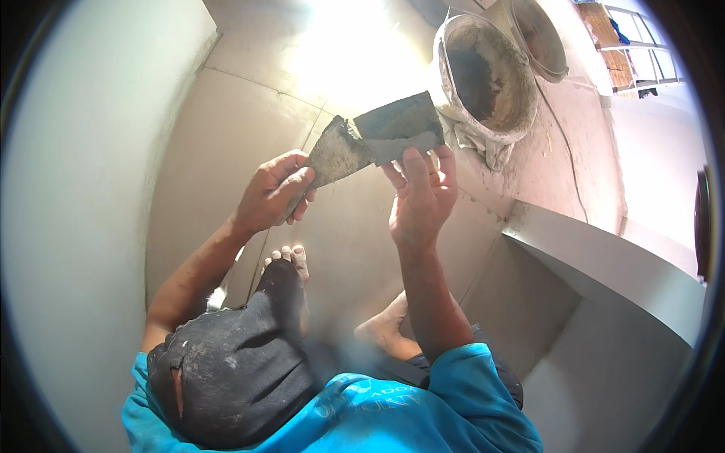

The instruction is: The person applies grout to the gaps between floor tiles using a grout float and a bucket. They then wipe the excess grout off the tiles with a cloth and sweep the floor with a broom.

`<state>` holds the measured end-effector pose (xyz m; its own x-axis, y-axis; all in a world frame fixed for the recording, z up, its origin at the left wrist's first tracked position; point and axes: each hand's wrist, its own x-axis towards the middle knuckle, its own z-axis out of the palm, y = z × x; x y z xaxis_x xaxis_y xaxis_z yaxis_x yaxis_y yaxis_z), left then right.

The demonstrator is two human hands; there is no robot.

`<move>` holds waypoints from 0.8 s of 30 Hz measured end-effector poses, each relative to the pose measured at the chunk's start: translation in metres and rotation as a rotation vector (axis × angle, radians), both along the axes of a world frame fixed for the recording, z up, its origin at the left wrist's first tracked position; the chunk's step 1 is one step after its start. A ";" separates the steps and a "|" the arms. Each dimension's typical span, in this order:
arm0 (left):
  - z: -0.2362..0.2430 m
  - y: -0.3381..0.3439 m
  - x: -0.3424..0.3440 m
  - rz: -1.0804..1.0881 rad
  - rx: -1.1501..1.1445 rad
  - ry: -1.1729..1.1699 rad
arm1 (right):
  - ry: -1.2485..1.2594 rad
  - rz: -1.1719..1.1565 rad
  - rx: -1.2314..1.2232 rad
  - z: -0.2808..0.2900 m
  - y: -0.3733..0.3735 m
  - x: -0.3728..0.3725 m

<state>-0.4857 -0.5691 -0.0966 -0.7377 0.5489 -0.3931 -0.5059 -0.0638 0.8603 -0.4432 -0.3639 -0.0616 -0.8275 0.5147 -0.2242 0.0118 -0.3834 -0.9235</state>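
My left hand (273,190) is closed round the grip of a trowel (337,157), whose flat blade is smeared with grey mortar and has a dark lump along its far edge. In my right hand (423,198) is a flat, dark grey rectangular piece (399,121), pinched at its near edge with the thumb on top. A lighter grey band of paste lies along the near part of that piece. The trowel's blade meets or overlaps the left edge of the piece; whether they touch, I cannot tell. Both are held up above the floor.
At the far right stands a mortar-crusted bucket (521,113) with dark residue inside, a second bucket (557,64) behind it. Large tiles cover the floor (226,143). A pale wall (98,189) rises at left, a white ledge (604,257) at right. A thin cable (565,143) runs beyond the buckets.
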 end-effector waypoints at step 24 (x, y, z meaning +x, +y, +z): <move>0.048 0.077 -0.049 -0.078 -0.383 0.536 | 0.481 0.096 1.719 0.042 0.031 -0.013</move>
